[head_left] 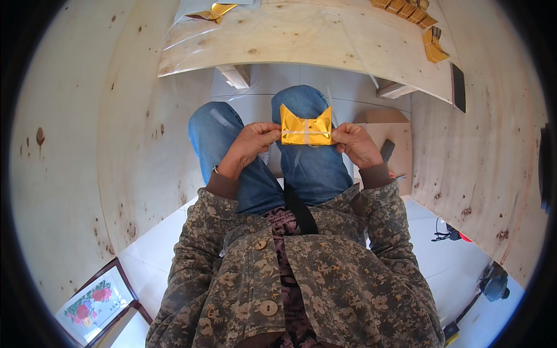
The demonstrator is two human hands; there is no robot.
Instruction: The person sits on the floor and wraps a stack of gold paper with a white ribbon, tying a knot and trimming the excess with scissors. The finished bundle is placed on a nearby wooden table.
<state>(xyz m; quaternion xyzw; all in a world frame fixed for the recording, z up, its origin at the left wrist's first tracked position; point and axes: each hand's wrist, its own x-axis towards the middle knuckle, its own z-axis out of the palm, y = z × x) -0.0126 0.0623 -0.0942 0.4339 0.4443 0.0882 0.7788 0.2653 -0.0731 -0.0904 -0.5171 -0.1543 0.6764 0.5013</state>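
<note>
A piece of shiny gold foil paper (306,130), folded flat with two pointed upper corners and a pale band across it, is held up over my knees. My left hand (255,144) pinches its left edge between thumb and fingers. At the opposite edge, my right hand (355,144) grips it the same way. The paper is stretched level between both hands, above the blue jeans on my legs. Whatever lies behind it is hidden.
Ahead stands a plywood table (272,40) with a gold foil piece (212,13) at its far left. A row of folded gold pieces (406,11) and another gold bundle (434,46) lie far right. Below right is a cardboard box (391,139). Plywood panels flank me.
</note>
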